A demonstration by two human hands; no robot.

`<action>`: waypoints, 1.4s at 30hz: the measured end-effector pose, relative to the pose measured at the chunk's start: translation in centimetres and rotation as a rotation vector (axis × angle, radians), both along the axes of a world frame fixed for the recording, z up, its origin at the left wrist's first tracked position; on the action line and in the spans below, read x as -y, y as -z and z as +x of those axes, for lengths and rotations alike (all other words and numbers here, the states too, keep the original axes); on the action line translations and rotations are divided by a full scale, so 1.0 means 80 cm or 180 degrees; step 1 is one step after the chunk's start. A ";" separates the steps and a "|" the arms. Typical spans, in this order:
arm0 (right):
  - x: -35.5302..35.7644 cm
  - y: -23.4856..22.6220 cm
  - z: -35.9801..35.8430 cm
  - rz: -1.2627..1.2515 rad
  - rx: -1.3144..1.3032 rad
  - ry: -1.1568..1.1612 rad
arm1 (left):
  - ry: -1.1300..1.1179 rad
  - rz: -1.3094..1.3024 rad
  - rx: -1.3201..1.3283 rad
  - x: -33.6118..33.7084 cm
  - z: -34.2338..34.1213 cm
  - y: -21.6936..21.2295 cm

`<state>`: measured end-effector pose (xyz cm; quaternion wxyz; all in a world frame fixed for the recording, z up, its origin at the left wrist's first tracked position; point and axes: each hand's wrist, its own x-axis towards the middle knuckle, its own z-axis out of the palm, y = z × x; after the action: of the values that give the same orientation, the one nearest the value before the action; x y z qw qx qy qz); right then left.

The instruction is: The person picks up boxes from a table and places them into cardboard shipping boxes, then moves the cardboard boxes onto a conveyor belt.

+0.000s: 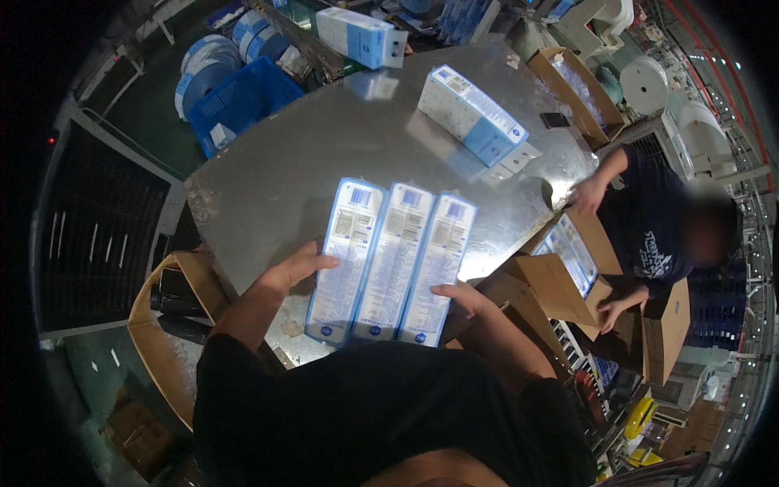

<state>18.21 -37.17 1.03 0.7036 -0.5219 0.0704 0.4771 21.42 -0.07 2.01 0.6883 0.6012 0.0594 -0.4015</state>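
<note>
Three blue-and-white packs [393, 260] stand side by side in a row at the near edge of the metal table, their narrow printed sides facing up. Against the outer face of the leftmost one presses my left hand [294, 266], thumb lying over its top. My right hand [461, 299] grips the rightmost one from the other side, thumb also on top. The row is squeezed between both hands; the fingers beneath are mostly hidden. Farther back on the table lies another pack [475, 114] of the same look, with a clear film end sticking out.
Another pack [357, 36] rests at the table's far edge. A phone [555, 120] lies near the right edge. At right, a co-worker's hands [591, 195] hold an open carton [560, 284] with packs inside. A blue crate [243, 101] stands far left, a cardboard box [146, 316] near left.
</note>
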 end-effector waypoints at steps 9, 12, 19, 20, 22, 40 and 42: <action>0.166 -0.182 -0.069 -0.1216 0.2433 0.0681 | 0.0268 -0.0204 0.2335 0.172 -0.050 -0.071; 0.244 -0.284 -0.131 -0.2026 0.2628 0.0422 | 0.1024 -0.0589 0.3506 0.269 -0.091 -0.079; 0.392 -0.277 -0.262 -0.1761 0.1839 0.0283 | 0.1326 0.0860 0.3585 0.347 -0.151 -0.081; 0.405 -0.219 -0.271 -0.2096 0.1868 0.0200 | 0.0568 0.0722 0.2860 0.333 -0.140 -0.041; 0.392 -0.114 -0.269 -0.3621 0.1407 -0.0435 | -0.0336 0.0760 0.2325 0.322 -0.136 -0.006; 0.312 0.285 -0.276 -0.4204 0.0158 -0.1573 | -0.0475 0.2104 0.0918 0.231 -0.270 0.036; 0.302 0.274 -0.247 -0.4094 0.0699 -0.0491 | -0.0700 0.2059 0.0868 0.220 -0.261 0.032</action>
<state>-1.51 -61.31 -20.87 0.2181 -0.8876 0.2318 0.3329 0.52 -17.71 -0.53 0.5033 0.8257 0.1553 -0.2018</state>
